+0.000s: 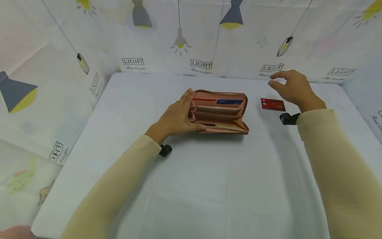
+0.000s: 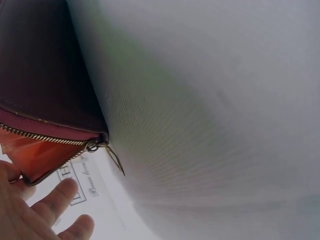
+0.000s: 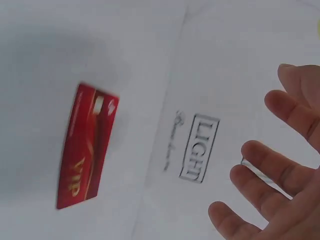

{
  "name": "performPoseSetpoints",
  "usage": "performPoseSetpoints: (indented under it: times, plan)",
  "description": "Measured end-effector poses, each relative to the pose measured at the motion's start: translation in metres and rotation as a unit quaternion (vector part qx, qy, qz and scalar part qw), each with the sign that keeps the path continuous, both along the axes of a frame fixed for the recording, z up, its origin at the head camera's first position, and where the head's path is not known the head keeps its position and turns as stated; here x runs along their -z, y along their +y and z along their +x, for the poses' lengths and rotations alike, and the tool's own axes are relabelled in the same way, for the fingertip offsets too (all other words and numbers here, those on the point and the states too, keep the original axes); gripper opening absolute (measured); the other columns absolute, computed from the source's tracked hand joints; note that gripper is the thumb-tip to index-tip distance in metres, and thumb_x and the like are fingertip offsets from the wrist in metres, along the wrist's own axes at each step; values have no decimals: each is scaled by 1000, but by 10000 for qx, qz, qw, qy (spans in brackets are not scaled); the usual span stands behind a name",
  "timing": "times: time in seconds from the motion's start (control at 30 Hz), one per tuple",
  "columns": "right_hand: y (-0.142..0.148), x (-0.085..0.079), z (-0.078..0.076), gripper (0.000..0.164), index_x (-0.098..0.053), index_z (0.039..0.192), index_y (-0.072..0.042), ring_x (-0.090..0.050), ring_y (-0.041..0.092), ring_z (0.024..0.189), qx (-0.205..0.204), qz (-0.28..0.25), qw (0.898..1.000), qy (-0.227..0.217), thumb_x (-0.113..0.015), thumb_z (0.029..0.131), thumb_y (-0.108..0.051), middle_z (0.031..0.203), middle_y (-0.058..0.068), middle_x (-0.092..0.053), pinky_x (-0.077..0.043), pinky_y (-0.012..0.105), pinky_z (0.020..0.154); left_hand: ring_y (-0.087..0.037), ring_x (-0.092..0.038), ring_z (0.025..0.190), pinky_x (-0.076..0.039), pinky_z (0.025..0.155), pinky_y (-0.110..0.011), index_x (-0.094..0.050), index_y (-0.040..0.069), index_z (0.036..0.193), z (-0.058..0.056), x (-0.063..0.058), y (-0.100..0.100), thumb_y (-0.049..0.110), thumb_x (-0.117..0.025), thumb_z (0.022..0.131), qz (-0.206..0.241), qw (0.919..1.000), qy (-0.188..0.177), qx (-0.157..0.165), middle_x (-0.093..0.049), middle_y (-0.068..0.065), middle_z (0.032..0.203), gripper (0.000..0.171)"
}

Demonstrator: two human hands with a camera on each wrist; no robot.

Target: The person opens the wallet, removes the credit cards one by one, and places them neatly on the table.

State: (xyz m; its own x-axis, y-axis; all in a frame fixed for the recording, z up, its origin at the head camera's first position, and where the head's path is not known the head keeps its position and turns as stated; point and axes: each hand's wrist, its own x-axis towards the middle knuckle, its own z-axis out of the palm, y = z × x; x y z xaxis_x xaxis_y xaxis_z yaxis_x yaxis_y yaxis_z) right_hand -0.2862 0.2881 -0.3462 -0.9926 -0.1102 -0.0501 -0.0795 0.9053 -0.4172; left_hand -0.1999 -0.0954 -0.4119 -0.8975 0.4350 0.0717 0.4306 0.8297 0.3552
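A pink zip-around wallet (image 1: pixel 221 113) stands spread on the table, its compartments facing up. My left hand (image 1: pixel 179 114) holds its left end, thumb at the near edge and fingers at the far edge. In the left wrist view the wallet's brass zipper pull (image 2: pixel 115 159) hangs loose beside the fingers. A red card and a blue card (image 1: pixel 229 102) sit in the far slots. To the right of the wallet lies a red VIP card (image 1: pixel 273 104), flat on the table. My right hand (image 1: pixel 293 86) hovers just beyond it, fingers apart and holding nothing.
The white table (image 1: pixel 185 186) extends around the wallet and towards the near side. A pale cloth (image 1: pixel 164 43) printed with lamps and the word LIGHT hangs along the back and sides. A black wrist mount (image 1: pixel 288 119) sits below the right hand.
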Motion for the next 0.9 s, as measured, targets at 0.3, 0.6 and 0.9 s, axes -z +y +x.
performPoseSetpoints:
  times: [0.3,0.6,0.9]
  plan:
    - [-76,-17,19,38,-72,110,-9,-34,40,136,-1591,-282,9868,48,-61,94,-41,142,16,-47,-29,65,105,-28,-35,138,-33,111,-39,8,13,156,-3,7,3,91,-49,65,-51,9999,-98,-23,5,-4,163,133]
    - [-134,1,27,20,-77,104,-9,-47,37,125,-2763,553,9594,145,-65,93,-22,134,19,-53,-40,53,102,-21,-42,130,-33,111,-36,10,17,156,-3,6,0,91,-49,65,39,9999,-122,-82,2,0,164,131]
    - [-150,8,24,19,-77,100,-10,-53,31,115,-2866,818,9530,545,-68,90,-24,118,15,-63,-45,50,97,-20,-47,123,-37,107,-35,8,15,156,-4,4,1,93,-45,65,-36,9999,137,-60,1,-2,164,131]
